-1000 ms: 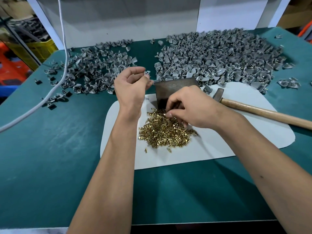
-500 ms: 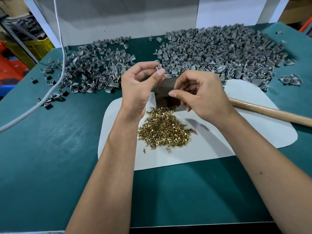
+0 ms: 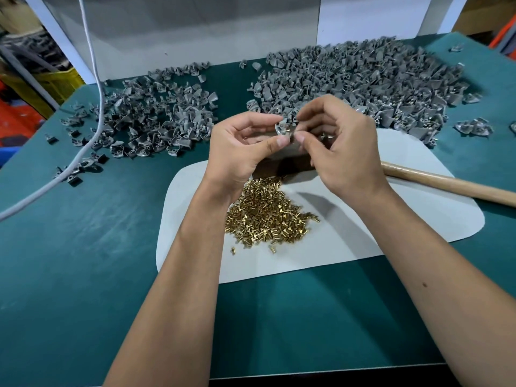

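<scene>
My left hand (image 3: 240,146) and my right hand (image 3: 340,146) meet above a dark metal block (image 3: 284,166). Between its thumb and fingers my left hand pinches a small grey metal part (image 3: 282,126). My right hand's thumb and forefinger pinch something small against that part; it looks like a brass rivet, mostly hidden by the fingertips. A heap of brass rivets (image 3: 268,216) lies on the white mat (image 3: 363,227) just below the hands.
Two heaps of grey metal parts lie on the green table: a smaller heap (image 3: 156,118) at the back left and a larger heap (image 3: 377,79) at the back right. A wooden hammer handle (image 3: 452,185) lies on the right. A white cable (image 3: 92,79) hangs at the left.
My right hand has lifted from the rivet heap and come up to my left hand. Both hands now meet at the grey part.
</scene>
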Available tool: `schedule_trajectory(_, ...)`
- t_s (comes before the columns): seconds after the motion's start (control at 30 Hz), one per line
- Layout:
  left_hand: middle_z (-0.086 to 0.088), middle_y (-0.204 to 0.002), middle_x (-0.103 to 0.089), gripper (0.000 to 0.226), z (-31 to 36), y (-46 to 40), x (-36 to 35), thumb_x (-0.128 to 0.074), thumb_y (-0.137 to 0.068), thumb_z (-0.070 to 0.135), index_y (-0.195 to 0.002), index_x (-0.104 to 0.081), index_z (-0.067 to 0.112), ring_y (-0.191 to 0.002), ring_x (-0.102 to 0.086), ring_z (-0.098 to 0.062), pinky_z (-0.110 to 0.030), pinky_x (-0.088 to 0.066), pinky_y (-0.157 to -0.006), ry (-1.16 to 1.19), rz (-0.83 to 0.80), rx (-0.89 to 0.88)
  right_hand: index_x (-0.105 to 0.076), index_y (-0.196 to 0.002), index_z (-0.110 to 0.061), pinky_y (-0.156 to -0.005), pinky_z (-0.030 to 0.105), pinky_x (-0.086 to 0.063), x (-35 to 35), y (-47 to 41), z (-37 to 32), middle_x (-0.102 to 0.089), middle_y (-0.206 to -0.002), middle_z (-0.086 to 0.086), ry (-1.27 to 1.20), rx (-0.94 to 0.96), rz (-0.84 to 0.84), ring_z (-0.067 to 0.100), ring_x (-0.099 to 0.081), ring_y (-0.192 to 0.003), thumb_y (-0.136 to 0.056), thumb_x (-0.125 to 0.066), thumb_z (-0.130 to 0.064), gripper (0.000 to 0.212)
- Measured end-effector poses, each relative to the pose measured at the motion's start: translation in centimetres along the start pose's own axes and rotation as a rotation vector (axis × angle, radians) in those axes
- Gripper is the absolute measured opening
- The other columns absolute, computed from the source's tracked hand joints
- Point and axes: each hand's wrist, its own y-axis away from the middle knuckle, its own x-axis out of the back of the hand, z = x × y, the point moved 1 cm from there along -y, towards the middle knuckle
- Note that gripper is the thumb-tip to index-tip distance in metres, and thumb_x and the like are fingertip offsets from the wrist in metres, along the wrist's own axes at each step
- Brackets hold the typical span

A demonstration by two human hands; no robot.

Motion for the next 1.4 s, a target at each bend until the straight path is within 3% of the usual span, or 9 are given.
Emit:
schedule_trajectory(0.4, -0.006, -0.088, -0.078, 0.033, 0.2, 0.0, -0.2, -0.085, -0.072, -0.005, -0.102, -0.075, 0.004, -0.083, -0.072, -0.02, -0.031, -0.062, -0.08, -0.032, 0.026, -0.013, -0.062, -0.103, -0.01, -0.071, 0.027, -0.06, 0.1, 0.1, -0.3, -0.073, -0.086, -0.004, 0.149, 0.132, 0.08, 0.007, -0.072, -0.085, -0.084, -0.076, -0.006, 0.024)
schedule_trajectory(0.5, 0.0, -0.084, -0.077, 0.029, 0.2, -0.1, 0.3, -0.087, -0.073, -0.002, -0.097, -0.076, 0.01, -0.081, -0.071, -0.015, -0.032, -0.061, -0.08, -0.097, 0.147, -0.04, -0.064, -0.102, -0.01, -0.07, 0.028, -0.059, 0.0, 0.1, -0.2, -0.071, -0.086, -0.003, 0.172, 0.129, 0.102, 0.008, -0.071, -0.082, -0.083, -0.076, -0.005, 0.024)
schedule_trajectory(0.67, -0.015, -0.087, -0.076, 0.024, 0.0, -0.5, 0.7, -0.091, -0.073, 0.008, -0.09, -0.076, 0.013, -0.086, -0.075, -0.035, -0.046, -0.063, -0.081, -0.209, 0.406, 0.021, -0.065, -0.102, -0.011, -0.073, 0.035, -0.06, -0.4, 0.2, 0.0, -0.069, -0.087, -0.003, 0.2, 0.102, 0.101, 0.012, -0.07, -0.082, -0.084, -0.075, 0.0, 0.024)
schedule_trajectory(0.77, -0.004, -0.087, -0.077, 0.023, -0.1, -1.7, -0.4, -0.091, -0.074, 0.012, -0.09, -0.075, 0.018, -0.084, -0.076, -0.018, -0.042, -0.063, -0.084, -0.296, 0.494, 0.057, -0.064, -0.103, -0.012, -0.073, 0.035, -0.06, -0.4, 0.3, 0.1, -0.069, -0.088, -0.003, 0.213, 0.098, 0.085, 0.012, -0.07, -0.083, -0.084, -0.074, -0.001, 0.024)
schedule_trajectory(0.93, -0.007, -0.113, -0.074, 0.02, 0.5, -3.2, -0.8, -0.073, -0.094, 0.011, -0.114, -0.071, 0.012, -0.113, -0.071, -0.022, -0.037, -0.054, -0.106, 0.074, 0.397, 0.107, -0.064, -0.103, -0.012, -0.072, 0.031, -0.06, -0.4, 0.4, 0.1, -0.07, -0.087, -0.003, 0.201, 0.097, 0.064, 0.011, -0.07, -0.081, -0.084, -0.075, -0.002, 0.024)
schedule_trajectory(1.0, -0.002, -0.114, -0.074, 0.018, 0.4, -2.7, 1.5, -0.07, -0.096, 0.011, -0.113, -0.073, 0.016, -0.109, -0.07, -0.016, -0.034, -0.053, -0.105, -0.123, 0.47, 0.105, -0.064, -0.103, -0.011, -0.071, 0.029, -0.06, -0.4, 0.3, 0.1, -0.069, -0.087, -0.003, 0.198, 0.1, 0.062, 0.01, -0.071, -0.082, -0.084, -0.075, -0.001, 0.024)
schedule_trajectory(1.13, -0.006, -0.116, -0.074, 0.032, -1.0, -1.4, 7.1, -0.068, -0.09, 0.008, -0.119, -0.075, 0.021, -0.097, -0.068, -0.024, -0.038, -0.051, -0.104, -1.018, 0.556, 0.181, -0.064, -0.103, -0.012, -0.069, 0.029, -0.06, -0.7, 0.4, 0.1, -0.069, -0.087, -0.003, 0.201, 0.114, 0.042, 0.01, -0.07, -0.081, -0.085, -0.074, -0.002, 0.023)
schedule_trajectory(1.27, -0.006, -0.134, -0.065, 0.04, -2.2, -2.0, 8.2, -0.068, -0.092, 0.01, -0.13, -0.069, 0.02, -0.126, -0.051, -0.033, -0.028, -0.022, -0.111, -1.244, 0.421, 0.138, -0.064, -0.102, -0.012, -0.068, 0.028, -0.059, -1.2, 0.7, -0.2, -0.069, -0.086, -0.003, 0.198, 0.141, -0.005, 0.009, -0.068, -0.081, -0.086, -0.074, -0.002, 0.022)
schedule_trajectory(1.4, -0.007, -0.13, -0.067, 0.039, -2.3, -2.8, 7.8, -0.066, -0.094, 0.004, -0.13, -0.07, 0.017, -0.125, -0.045, -0.033, -0.034, -0.036, -0.102, -1.27, 0.392, 0.087, -0.064, -0.102, -0.012, -0.07, 0.029, -0.059, -1.2, 0.8, -0.2, -0.068, -0.086, -0.004, 0.194, 0.144, -0.023, 0.008, -0.067, -0.081, -0.085, -0.074, -0.003, 0.021)
